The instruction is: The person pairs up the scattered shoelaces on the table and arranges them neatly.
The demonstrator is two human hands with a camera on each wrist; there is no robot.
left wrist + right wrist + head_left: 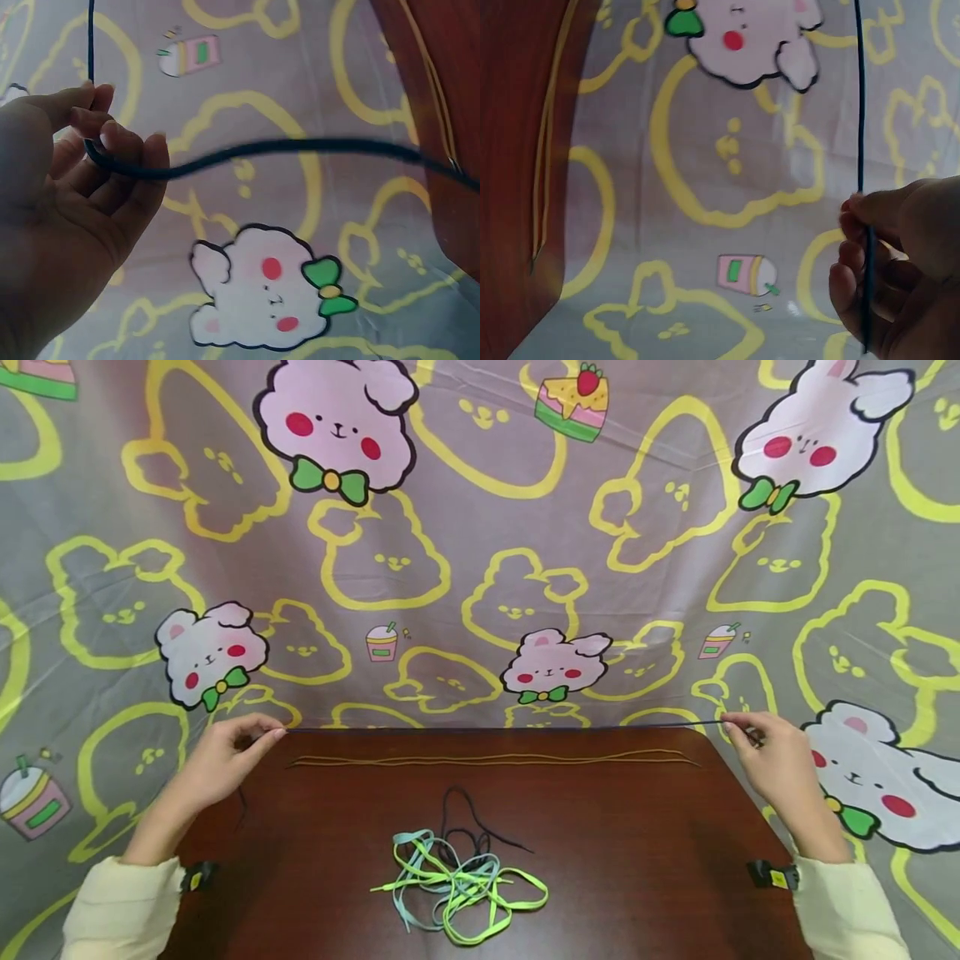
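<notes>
A thin dark shoelace (pixel 480 729) is stretched nearly level between both hands, along the far edge of the table. My left hand (pixel 232 756) pinches it between thumb and fingertips; in the left wrist view the loose tail of the dark lace (pixel 285 148) passes over the fingers and off to the right. Its other side is pinched by my right hand (pixel 780 764), and in the right wrist view a short end hangs down past the curled fingers (pixel 844 285). Just nearer than the taut lace, a tan lace (pixel 375 764) lies in two long strands across the tabletop.
Nearer on the brown table (pixel 300 860) lies a tangled pile: a neon green lace (pixel 536 906), a light blue lace (pixel 414 837) and a black lace (pixel 480 817). A patterned cloth (pixel 465 527) with cartoon animals rises behind and at both sides.
</notes>
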